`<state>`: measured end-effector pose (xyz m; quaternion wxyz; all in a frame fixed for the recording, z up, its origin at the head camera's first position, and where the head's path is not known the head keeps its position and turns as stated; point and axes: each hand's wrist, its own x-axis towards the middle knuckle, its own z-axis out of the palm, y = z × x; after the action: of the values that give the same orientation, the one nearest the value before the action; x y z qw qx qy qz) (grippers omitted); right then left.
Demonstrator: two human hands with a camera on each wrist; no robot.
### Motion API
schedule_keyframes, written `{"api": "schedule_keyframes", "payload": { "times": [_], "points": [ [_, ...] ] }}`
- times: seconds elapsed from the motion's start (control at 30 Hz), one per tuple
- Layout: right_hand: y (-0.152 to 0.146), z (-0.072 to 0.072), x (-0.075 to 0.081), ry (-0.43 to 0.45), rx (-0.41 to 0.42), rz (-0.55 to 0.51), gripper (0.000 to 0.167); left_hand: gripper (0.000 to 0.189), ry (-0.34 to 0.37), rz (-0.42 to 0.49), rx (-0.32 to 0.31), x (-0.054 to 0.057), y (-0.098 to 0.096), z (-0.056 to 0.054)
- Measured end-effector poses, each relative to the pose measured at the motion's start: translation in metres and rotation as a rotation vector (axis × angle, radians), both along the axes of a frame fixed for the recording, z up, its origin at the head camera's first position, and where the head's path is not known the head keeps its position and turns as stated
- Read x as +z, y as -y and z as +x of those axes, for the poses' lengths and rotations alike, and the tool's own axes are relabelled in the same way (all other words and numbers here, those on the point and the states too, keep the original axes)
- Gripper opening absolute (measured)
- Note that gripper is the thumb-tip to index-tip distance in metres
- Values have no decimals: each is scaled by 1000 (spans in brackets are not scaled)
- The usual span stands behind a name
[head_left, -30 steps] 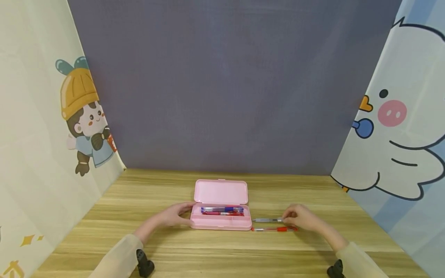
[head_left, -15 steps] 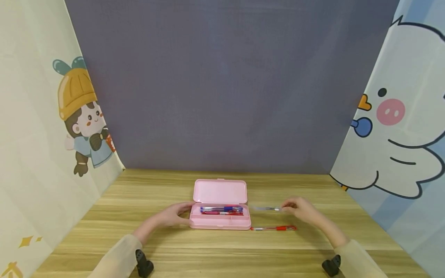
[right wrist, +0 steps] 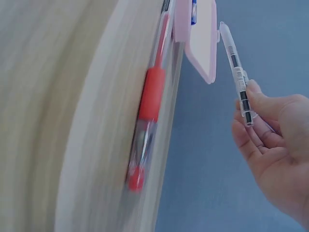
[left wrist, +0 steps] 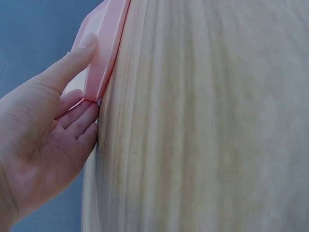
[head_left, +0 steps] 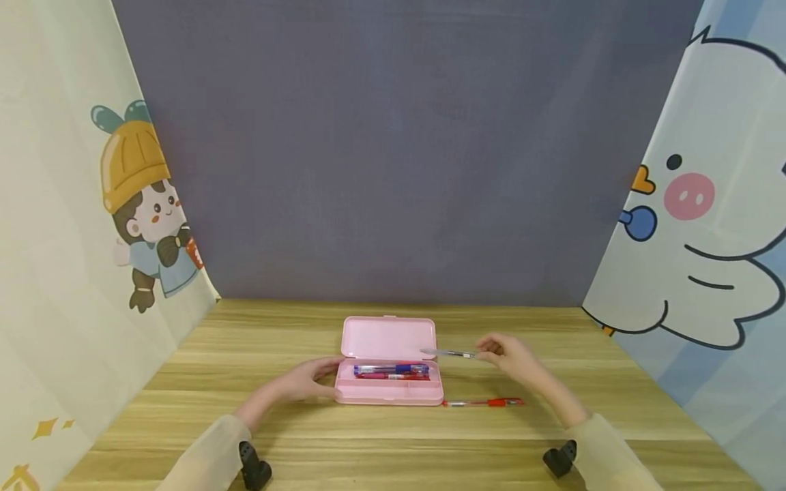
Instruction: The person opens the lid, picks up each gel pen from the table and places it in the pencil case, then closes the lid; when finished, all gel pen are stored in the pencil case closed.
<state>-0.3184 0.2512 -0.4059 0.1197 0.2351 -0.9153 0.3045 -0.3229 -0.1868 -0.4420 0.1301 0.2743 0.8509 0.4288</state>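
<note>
An opened pink pencil case lies on the table, its lid folded back. Inside its rear compartment are a blue pen and a red pen. My left hand holds the case's left end; in the left wrist view the thumb lies along the pink side, fingers at the corner. My right hand pinches a clear retractable pen near one end, above the table. Its other end points left, over the case's hinge edge in the head view.
Another red pen lies on the wooden table, just right of the case's front corner. A dark grey backdrop stands behind the table. Printed cartoon panels flank both sides.
My right hand has lifted the clear pen off the table and carried it up and left toward the case. The left hand and the case stay put.
</note>
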Motion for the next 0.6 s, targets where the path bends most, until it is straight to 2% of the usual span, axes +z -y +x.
{"api": "schedule_keyframes", "payload": {
  "times": [0.1,0.27,0.47,0.6],
  "points": [
    [9,-3,0,-14,16,-25,16,80,-3,-3,3,0,0,0],
    [25,-7,-1,35,34,-83,8,80,2,4,-1,-2,0,-1],
    [44,-11,-1,-9,50,-106,7,79,2,14,-7,-2,0,-2],
    [57,-13,-1,-6,73,-112,6,79,-2,6,-1,-1,-1,-2]
  ]
}}
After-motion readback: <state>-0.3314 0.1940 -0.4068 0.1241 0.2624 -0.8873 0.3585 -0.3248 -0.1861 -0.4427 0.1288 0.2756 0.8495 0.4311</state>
